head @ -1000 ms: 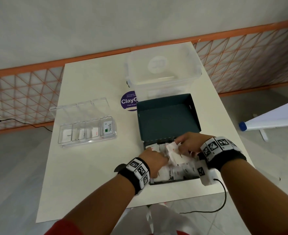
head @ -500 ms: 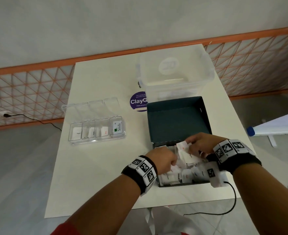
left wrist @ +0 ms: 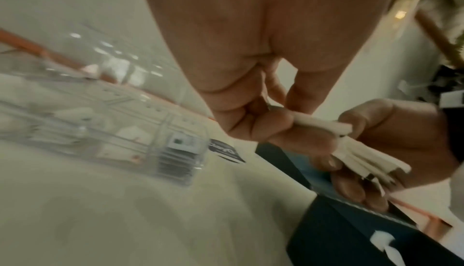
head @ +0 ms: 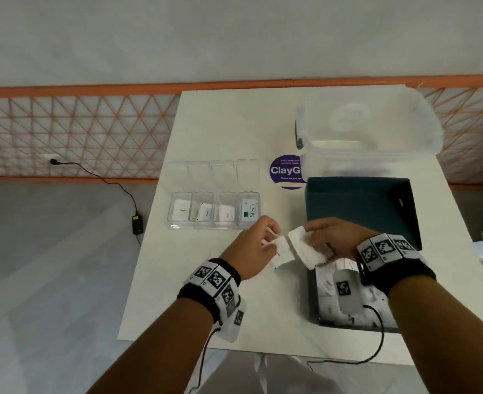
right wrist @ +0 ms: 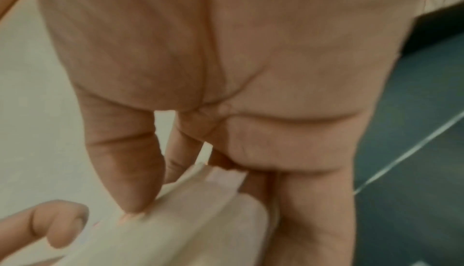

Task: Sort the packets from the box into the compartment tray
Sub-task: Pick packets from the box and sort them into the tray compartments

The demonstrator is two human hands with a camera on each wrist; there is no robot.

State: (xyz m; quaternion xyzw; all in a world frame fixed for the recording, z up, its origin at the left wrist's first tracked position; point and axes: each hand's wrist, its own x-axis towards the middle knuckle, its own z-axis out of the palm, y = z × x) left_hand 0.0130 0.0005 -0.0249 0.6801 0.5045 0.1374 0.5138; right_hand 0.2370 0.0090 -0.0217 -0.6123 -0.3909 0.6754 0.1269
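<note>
White table (head: 211, 280) before a grey wall with an orange lattice band. Dark box (head: 359, 206) as landmark, lid flap raised at its far side, loose white packets (head: 328, 291) heaped in its near half. Left of box: clear compartment tray (head: 213, 226), four cells in a row, one packet in each, long axes running toward the far table edge. Behind box: clear storage tub (head: 368, 132); purple sticker (head: 285, 172). At box's near-left corner: left hand (head: 251, 251) pinching a white packet (head: 280, 251), long axis pointing toward the near table edge; right hand (head: 334, 240) gripping a fanned packet stack (head: 308, 248).
</note>
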